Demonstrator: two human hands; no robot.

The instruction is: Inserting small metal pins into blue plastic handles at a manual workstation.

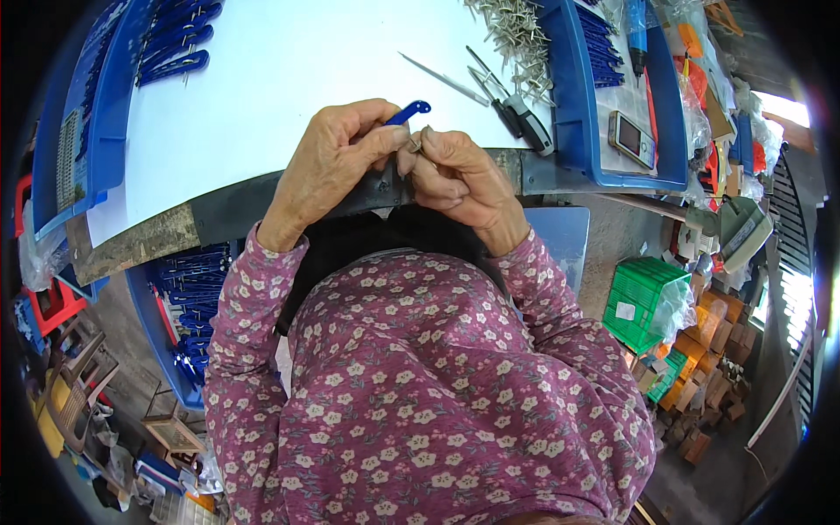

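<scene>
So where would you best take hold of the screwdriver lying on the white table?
Grip the screwdriver by its thick grey and black handle, coming from above. It lies flat with the thin shaft pointing away toward the pile of metal pins, and the handle end nearest the right hand is bare on the white table.

left hand [337, 162]: fingers pinched | right hand [459, 175]: fingers pinched, hands touching
</scene>
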